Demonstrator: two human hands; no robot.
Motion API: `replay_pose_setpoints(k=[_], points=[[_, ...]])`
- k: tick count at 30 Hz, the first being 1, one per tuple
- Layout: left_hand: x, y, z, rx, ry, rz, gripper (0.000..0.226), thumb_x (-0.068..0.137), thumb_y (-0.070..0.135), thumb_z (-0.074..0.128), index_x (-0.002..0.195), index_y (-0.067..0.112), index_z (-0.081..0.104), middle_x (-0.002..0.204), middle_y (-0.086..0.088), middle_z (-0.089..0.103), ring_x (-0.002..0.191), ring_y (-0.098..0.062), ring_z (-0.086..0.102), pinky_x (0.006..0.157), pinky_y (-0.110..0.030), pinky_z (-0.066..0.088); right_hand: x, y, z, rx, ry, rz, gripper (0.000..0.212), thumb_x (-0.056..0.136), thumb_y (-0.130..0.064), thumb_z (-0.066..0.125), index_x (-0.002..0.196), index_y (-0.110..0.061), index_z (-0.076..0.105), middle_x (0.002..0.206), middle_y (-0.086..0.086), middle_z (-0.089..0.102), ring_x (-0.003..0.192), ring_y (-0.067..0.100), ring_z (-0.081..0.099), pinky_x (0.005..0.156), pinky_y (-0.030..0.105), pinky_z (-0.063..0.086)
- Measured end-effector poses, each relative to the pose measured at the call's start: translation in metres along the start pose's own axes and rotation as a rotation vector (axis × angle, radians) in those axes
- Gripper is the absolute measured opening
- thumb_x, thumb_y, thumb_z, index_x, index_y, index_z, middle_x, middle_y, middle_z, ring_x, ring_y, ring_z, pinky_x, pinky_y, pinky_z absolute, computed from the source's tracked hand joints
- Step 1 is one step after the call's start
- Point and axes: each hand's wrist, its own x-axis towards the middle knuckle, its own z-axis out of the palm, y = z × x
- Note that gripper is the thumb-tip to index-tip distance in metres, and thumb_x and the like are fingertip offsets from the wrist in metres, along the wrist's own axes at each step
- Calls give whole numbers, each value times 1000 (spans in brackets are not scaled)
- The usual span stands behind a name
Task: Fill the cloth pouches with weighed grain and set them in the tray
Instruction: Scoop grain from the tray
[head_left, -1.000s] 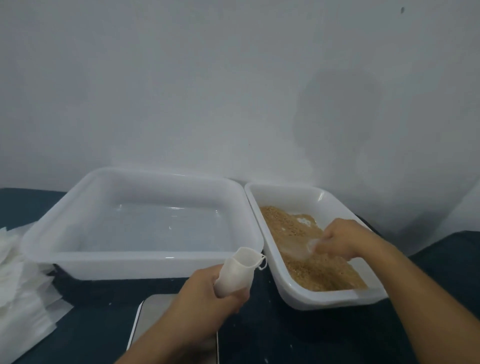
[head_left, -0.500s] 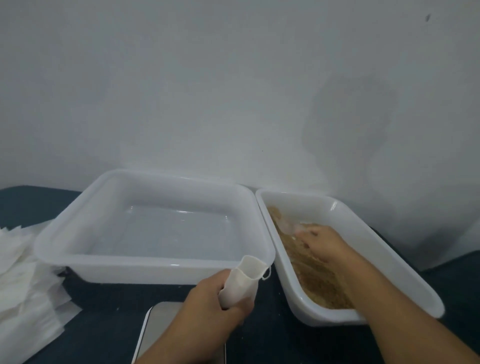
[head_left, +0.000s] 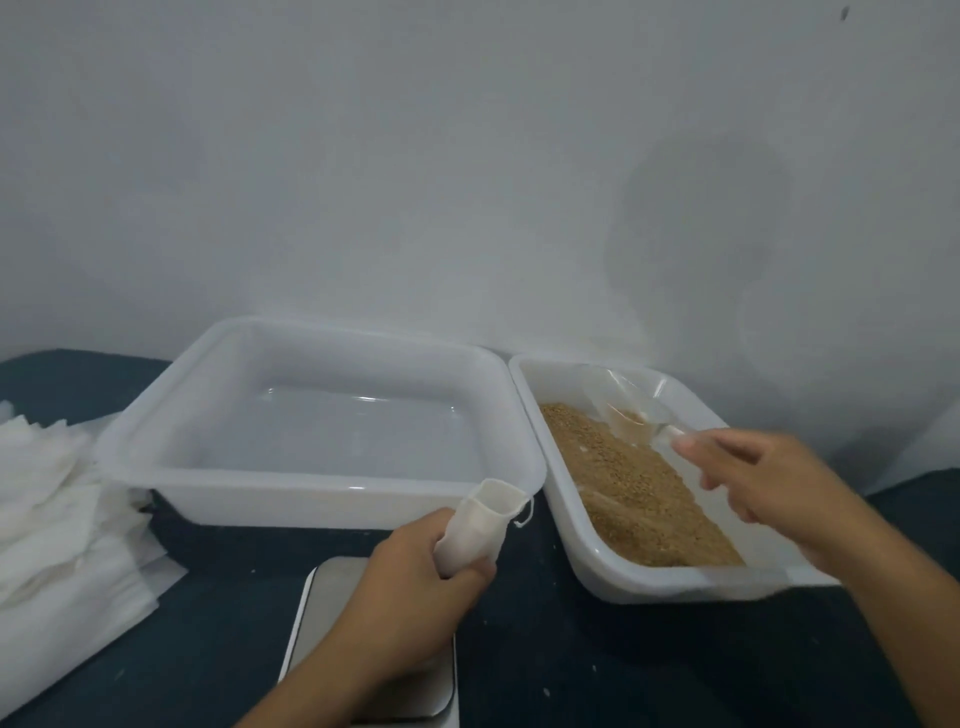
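My left hand (head_left: 415, 577) grips a white cloth pouch (head_left: 475, 525) upright above the scale, its mouth open and its drawstring hanging to the right. My right hand (head_left: 753, 478) holds the handle of a clear plastic scoop (head_left: 623, 415), lifted over the far end of the grain tray (head_left: 530, 415). A little brown grain lies in the scoop. Brown grain (head_left: 634, 488) covers the tray's floor. A large white tray (head_left: 322, 491) with nothing in it stands to the left of the grain tray.
A steel scale (head_left: 332, 603) sits on the dark table under my left wrist. A heap of flat white pouches (head_left: 52, 519) lies at the left edge. A grey wall rises close behind both trays.
My right hand has drawn back and up from the grain, lifting the scoop with some grain to the tray's far end. My left hand keeps the pouch in place.
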Motion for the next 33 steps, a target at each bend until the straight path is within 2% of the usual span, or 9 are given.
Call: replay_pose_setpoints(k=[2,5,7,11,15,18,20,25,33], points=[[-1,-2,-1,48,44,29,10,87,26,68,80,23,62,75,6,66,63,-4,55,66,-25,49,-20,-15,-14,-43,-111,-12,30,78,-77,65,97,-57,76,75,-5,71,45,6,46,49,17,48],[-2,-4,-2,91,96,53,13,88,24,69,78,25,60,75,13,64,65,-1,53,62,-17,42,-39,-28,-31,-154,-317,13,57,64,-96,60,105,-59,75,74,-2,68,44,10,47,49,18,45],[-2,-5,-3,102,104,50,18,88,23,68,75,27,57,72,17,62,66,0,53,61,-15,42,-44,-32,-41,-244,-364,17,64,57,-101,58,107,-62,72,72,-4,69,43,10,50,46,20,46],[-2,-6,-4,140,118,42,14,89,27,67,78,28,59,72,11,62,71,-3,56,61,-15,41,-49,-40,-53,-382,-324,-25,62,58,-102,56,110,-69,67,72,-10,72,44,14,60,45,21,51],[-3,-6,-4,173,104,77,20,90,25,66,74,31,55,72,10,59,71,-2,54,60,-14,38,-47,-55,-46,-484,-392,-127,61,59,-105,48,109,-74,63,87,-25,74,70,-4,71,63,29,62],[-4,-5,-4,233,97,116,17,90,25,65,78,32,55,74,9,57,72,-5,53,60,-14,35,-44,-73,-38,-503,-429,-168,61,53,-108,43,102,-77,63,88,-34,72,80,-13,68,64,18,54],[-6,-5,-3,266,93,136,18,91,25,63,78,32,53,75,9,54,70,-5,51,59,-15,33,-42,-85,-35,-532,-454,-189,63,50,-110,40,100,-79,61,88,-39,70,82,-16,66,64,16,53],[-6,-4,-1,274,76,154,18,91,26,63,79,33,52,77,10,55,72,-6,51,59,-16,33,-39,-102,-32,-599,-452,-277,70,46,-114,31,98,-78,62,84,-35,70,75,-9,67,71,30,63],[-7,-9,-4,230,76,136,17,89,26,65,76,30,54,75,9,56,76,-4,52,60,-16,36,-42,-104,-31,-773,-270,-458,66,49,-113,18,94,-84,55,74,-39,65,67,-9,64,55,27,58]])
